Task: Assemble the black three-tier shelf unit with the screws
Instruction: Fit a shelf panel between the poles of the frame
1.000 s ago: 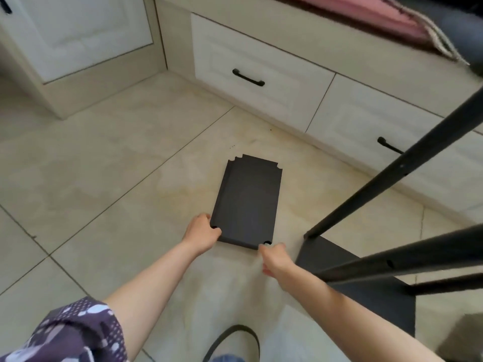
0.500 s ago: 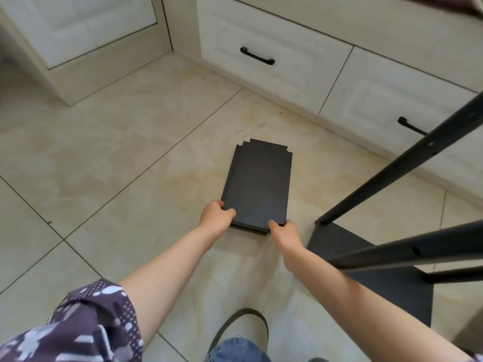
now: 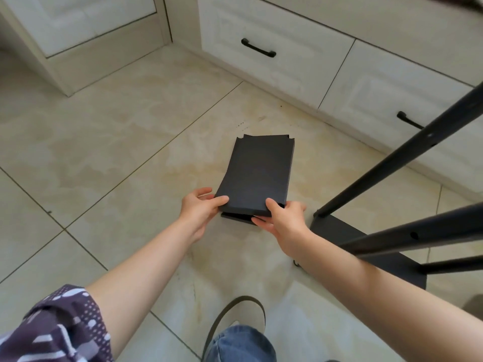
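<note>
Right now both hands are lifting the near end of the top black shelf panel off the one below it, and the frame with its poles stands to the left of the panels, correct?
Not quite. The head view shows the frame with its poles to the right of the panels, not the left. The rest holds: the left hand and right hand grip the near end of the top shelf panel, raised off the lower panel.

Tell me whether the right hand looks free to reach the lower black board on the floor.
Probably not yet: the right hand grips the top board, which covers the lower board.
</note>
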Motion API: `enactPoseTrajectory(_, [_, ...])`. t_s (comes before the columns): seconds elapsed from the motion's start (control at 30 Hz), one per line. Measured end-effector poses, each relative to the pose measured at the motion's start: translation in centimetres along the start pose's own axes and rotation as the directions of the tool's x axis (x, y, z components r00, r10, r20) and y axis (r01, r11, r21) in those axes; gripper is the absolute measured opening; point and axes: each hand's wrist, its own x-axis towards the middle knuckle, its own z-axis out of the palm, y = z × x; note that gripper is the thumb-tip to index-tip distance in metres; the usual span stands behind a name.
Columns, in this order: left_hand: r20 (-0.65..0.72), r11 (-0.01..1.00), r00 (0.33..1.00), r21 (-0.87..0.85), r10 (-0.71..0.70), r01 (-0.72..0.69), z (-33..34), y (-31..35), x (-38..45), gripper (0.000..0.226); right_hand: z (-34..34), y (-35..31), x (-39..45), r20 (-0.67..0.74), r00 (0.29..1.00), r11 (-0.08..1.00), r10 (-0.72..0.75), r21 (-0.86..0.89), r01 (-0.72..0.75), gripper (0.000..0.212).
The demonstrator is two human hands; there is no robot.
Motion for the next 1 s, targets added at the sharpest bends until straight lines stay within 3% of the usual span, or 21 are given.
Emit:
enactPoseTrajectory(0.1, [0.045, 0.995, 0.998, 0.098, 0.032, -0.037, -0.4, -0.6, -0.9, 0.065, 0.1, 0.1, -1.3, 0.016, 0.997, 0.995, -0.073, -0.062, 0.073, 0.031])
enactPoseTrajectory(0.2, [0.092, 0.998, 0.995, 0.057, -0.035, 0.030, -0.6, -1.0, -1.7, 0.069, 0.0, -0.7, -2.9, 0.051, 0.981, 0.961, -0.188, -0.197, 0.195, 0.029])
enactPoseTrajectory(0.4, [0.139, 0.997, 0.990, -0.073, 0.000, 0.011, -0.4, 0.7, -2.1, 0.026, -0.9, -2.0, -6.6, 0.168, 0.946, 0.923, -0.278, -0.225, 0.312, 0.034])
enactPoseTrajectory(0.57, [0.135, 0.995, 0.991, -0.097, -0.010, 0.023, 0.8, 2.8, -3.8, 0.019, -2.7, -2.3, -9.3, 0.251, 0.920, 0.912, -0.301, -0.205, 0.355, 0.029])
enactPoseTrajectory(0.83, [0.153, 0.987, 0.987, -0.139, -0.054, 0.075, 1.5, 7.3, -10.2, 0.035, -4.5, -4.6, -14.0, 0.153, 0.962, 0.974, -0.228, 0.035, 0.225, 0.019])
enactPoseTrajectory(1.0, [0.146, 0.972, 0.989, -0.236, 0.018, 0.017, 1.9, 10.4, -16.3, 0.043, -5.4, -7.1, -18.4, 0.217, 0.964, 0.979, -0.152, 0.166, 0.117, 0.043])
